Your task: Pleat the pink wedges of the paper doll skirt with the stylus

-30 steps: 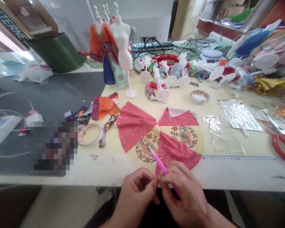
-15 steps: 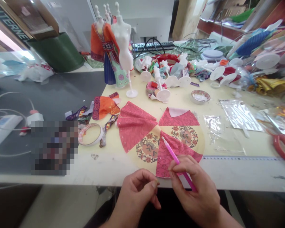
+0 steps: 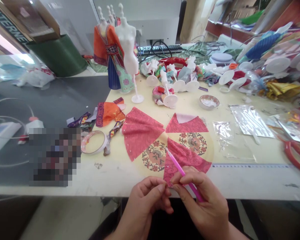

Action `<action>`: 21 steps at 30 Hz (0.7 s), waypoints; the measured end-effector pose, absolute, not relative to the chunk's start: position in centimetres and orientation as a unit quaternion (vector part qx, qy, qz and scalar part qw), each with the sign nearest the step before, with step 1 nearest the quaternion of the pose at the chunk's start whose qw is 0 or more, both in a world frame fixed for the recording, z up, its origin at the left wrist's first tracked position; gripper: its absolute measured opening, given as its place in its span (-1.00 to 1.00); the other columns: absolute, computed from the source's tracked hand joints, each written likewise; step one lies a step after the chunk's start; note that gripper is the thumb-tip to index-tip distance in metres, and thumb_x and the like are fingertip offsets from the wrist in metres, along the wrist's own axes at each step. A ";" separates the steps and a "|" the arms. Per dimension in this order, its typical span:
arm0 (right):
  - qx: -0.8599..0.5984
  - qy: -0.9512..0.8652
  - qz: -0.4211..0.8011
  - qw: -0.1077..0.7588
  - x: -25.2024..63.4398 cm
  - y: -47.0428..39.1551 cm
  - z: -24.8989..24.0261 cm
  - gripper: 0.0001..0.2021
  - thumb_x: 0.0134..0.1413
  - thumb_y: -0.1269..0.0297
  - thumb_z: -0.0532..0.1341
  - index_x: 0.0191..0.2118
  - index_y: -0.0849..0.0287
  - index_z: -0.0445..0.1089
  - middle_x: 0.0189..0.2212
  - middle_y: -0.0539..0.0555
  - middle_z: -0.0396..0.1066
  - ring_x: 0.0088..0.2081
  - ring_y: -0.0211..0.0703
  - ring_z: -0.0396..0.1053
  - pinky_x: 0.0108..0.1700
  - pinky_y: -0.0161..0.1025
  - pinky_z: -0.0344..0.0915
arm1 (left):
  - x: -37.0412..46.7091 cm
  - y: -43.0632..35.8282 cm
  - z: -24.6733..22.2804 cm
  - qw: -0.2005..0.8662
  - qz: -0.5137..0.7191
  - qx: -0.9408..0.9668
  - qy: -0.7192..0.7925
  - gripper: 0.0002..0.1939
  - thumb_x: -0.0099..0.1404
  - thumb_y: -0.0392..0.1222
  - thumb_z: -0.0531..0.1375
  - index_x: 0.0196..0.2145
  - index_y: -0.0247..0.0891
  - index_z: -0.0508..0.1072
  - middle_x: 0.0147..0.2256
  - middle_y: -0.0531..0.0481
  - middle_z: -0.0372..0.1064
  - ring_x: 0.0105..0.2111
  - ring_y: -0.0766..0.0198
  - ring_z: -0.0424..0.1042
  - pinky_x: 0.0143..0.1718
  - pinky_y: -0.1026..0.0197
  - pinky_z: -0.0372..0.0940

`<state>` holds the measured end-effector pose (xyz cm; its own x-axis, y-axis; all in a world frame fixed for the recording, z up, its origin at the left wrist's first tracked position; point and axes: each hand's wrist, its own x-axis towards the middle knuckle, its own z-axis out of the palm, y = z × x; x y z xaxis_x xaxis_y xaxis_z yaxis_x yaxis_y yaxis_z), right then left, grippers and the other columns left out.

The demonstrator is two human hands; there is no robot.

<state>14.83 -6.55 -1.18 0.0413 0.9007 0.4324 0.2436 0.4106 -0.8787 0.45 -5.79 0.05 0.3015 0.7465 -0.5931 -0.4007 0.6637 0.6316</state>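
Observation:
My right hand (image 3: 202,200) grips a thin pink stick tool (image 3: 181,171) whose tip points up-left over a fan-shaped piece of red and cream patterned fabric (image 3: 165,146) lying on the table's near edge. My left hand (image 3: 147,200) is beside it with thumb and forefinger pinched together near the fabric's lower edge; whether it holds something tiny is too small to tell. A white doll mannequin (image 3: 128,50) stands at the back, next to one dressed in an orange robe (image 3: 107,46).
A tape roll (image 3: 93,142) and orange cloth scraps (image 3: 107,111) lie left of the fabric. Several small mannequin stands (image 3: 170,96), a small bowl (image 3: 209,101), clear plastic bags (image 3: 250,121) and red scissors (image 3: 296,155) fill the back and right. A white power strip (image 3: 2,133) lies at far left.
My hands parted, the right one lifting the pink tool up over the fabric, then came back together at the fabric's near edge.

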 end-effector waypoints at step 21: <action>-0.392 -0.787 0.050 0.474 15.2 -5.5 -0.7 -0.76 -0.13 0.71 0.10 -0.35 0.26 0.31 -0.38 0.09 0.47 -0.32 -0.21 0.35 -0.15 -0.09 0.30 | -0.1 -6.0 1.0 0.793 0.395 0.138 0.443 -0.95 0.16 -0.29 0.25 -0.43 -0.31 0.51 -0.33 -0.05 0.52 -0.27 0.24 0.46 -0.24 0.22 0.37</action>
